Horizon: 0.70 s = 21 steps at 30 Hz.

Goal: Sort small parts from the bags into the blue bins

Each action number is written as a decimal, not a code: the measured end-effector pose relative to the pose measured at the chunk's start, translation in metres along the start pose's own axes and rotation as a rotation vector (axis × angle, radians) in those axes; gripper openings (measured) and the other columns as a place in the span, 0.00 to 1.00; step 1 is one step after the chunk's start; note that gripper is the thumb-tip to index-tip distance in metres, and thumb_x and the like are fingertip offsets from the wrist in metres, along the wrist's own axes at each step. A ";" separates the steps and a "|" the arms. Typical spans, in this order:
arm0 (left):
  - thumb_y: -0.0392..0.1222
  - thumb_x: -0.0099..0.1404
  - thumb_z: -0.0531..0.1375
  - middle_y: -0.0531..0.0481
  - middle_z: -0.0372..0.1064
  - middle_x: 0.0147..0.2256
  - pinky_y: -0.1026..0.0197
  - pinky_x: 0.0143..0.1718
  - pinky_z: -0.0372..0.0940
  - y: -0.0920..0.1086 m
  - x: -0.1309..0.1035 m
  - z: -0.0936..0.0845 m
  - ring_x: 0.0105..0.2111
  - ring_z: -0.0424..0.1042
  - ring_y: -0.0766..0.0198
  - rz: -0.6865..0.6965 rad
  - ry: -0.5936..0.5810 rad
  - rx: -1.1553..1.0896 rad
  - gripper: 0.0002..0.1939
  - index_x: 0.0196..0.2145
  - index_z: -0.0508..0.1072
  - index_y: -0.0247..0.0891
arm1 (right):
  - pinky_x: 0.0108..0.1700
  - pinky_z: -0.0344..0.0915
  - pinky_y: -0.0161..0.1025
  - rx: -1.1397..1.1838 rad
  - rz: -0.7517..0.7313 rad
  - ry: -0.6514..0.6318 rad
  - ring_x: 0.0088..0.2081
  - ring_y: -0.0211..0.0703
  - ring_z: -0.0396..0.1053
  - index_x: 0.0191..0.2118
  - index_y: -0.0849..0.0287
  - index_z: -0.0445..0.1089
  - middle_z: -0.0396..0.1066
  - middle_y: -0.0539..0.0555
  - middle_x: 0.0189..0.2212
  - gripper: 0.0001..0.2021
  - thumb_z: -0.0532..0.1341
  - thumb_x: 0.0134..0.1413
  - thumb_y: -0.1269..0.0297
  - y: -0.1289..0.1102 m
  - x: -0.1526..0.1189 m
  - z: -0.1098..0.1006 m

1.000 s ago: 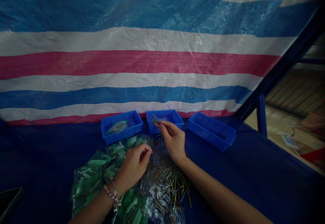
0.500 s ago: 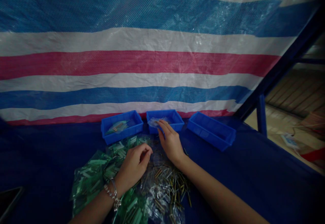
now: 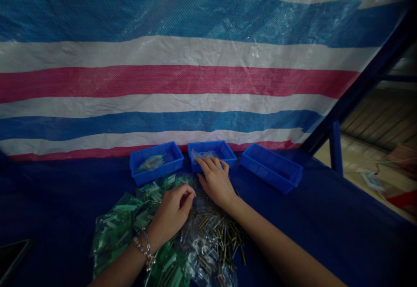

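My right hand (image 3: 215, 180) reaches over the front rim of the middle blue bin (image 3: 224, 150), its fingers spread and bent down toward a clear plastic bag (image 3: 201, 153) inside. My left hand (image 3: 176, 206) is closed, thumb against fingers, above the pile; whatever it may hold is hidden. Under and left of it lie green-tinted plastic bags (image 3: 114, 226) of small strips. Between my forearms are clear plastic bags (image 3: 202, 252) and loose thin brass-coloured pins (image 3: 231, 239).
The left blue bin (image 3: 176, 159) holds a small bag with strips and pins. A third blue bin (image 3: 272, 167) stands angled at the right. A striped tarp (image 3: 195, 78) hangs behind the dark blue table (image 3: 58, 196). A dark flat object (image 3: 13, 256) lies at the left edge.
My right hand has lowered onto the middle bin's front edge, its fingers spreading from a pinch near the clear bag. My left hand has stayed in place.
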<state>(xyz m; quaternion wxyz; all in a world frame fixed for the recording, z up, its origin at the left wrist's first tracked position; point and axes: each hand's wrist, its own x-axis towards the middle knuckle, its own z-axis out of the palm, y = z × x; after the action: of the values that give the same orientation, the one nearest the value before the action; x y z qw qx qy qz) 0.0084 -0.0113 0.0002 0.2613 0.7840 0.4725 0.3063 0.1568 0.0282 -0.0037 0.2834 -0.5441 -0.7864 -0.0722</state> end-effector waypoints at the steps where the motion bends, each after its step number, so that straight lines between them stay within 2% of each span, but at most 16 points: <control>1: 0.37 0.61 0.49 0.55 0.62 0.21 0.66 0.24 0.55 0.000 0.000 0.000 0.23 0.63 0.67 -0.002 0.000 0.004 0.07 0.27 0.65 0.37 | 0.47 0.48 0.48 -0.006 0.001 -0.003 0.46 0.50 0.56 0.51 0.57 0.59 0.65 0.57 0.44 0.19 0.53 0.51 0.69 0.000 0.000 0.000; 7: 0.37 0.61 0.49 0.55 0.62 0.21 0.66 0.24 0.55 -0.001 0.000 0.000 0.22 0.62 0.67 0.004 0.002 0.002 0.08 0.27 0.65 0.37 | 0.47 0.46 0.46 0.033 0.026 -0.005 0.43 0.48 0.57 0.45 0.57 0.62 0.66 0.55 0.40 0.13 0.53 0.52 0.69 -0.001 0.000 -0.002; 17: 0.36 0.60 0.49 0.56 0.62 0.20 0.67 0.23 0.55 0.000 0.000 -0.001 0.21 0.62 0.68 0.019 0.016 0.011 0.08 0.27 0.65 0.37 | 0.47 0.46 0.45 0.122 0.059 0.008 0.42 0.47 0.58 0.41 0.57 0.65 0.67 0.54 0.37 0.11 0.52 0.51 0.72 -0.002 0.000 -0.002; 21: 0.36 0.60 0.49 0.55 0.62 0.21 0.67 0.23 0.55 0.002 0.000 -0.002 0.22 0.63 0.67 0.011 0.035 0.007 0.08 0.27 0.65 0.37 | 0.48 0.45 0.46 0.123 0.046 0.027 0.43 0.46 0.58 0.42 0.57 0.64 0.66 0.55 0.40 0.12 0.52 0.51 0.73 -0.007 0.000 -0.007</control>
<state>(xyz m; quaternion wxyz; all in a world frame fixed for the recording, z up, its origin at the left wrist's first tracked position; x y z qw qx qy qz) 0.0083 -0.0124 0.0030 0.2487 0.7818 0.4739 0.3199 0.1530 0.0220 0.0033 0.3285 -0.5427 -0.7727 -0.0244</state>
